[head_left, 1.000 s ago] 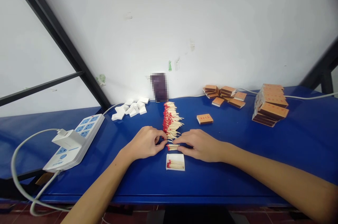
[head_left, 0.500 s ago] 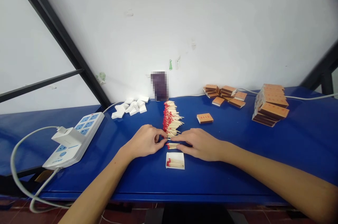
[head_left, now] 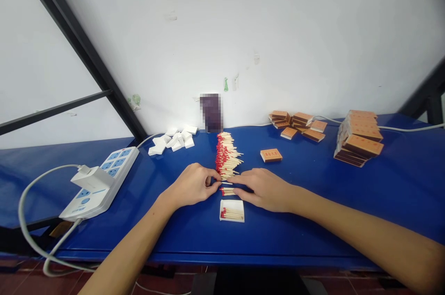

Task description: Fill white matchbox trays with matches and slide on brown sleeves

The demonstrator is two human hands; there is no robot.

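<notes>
A long pile of red-headed matches [head_left: 227, 156] lies on the blue table, heads to the left. At its near end my left hand [head_left: 196, 185] has its index fingertip by the match heads, thumb apart from it and the other fingers curled. My right hand [head_left: 262, 188] reaches in from the right, its index finger stretched to the pile's near edge and its thumb at the stick ends of a small group of matches [head_left: 228, 191]. That group lies between the two thumbs. Nearer to me sits a white matchbox tray [head_left: 232, 202] with several matches inside.
One closed matchbox [head_left: 271, 155] lies right of the pile. More matchboxes [head_left: 301, 119] are heaped behind it, with a stack of matchboxes [head_left: 363, 139] farther right. White trays [head_left: 174, 139] lie at the back left. A power strip [head_left: 120, 161] with a plugged-in charger and cable occupies the left.
The hands keep almost the same pose over the matches. The whole view has shifted very slightly; no object has clearly been moved.
</notes>
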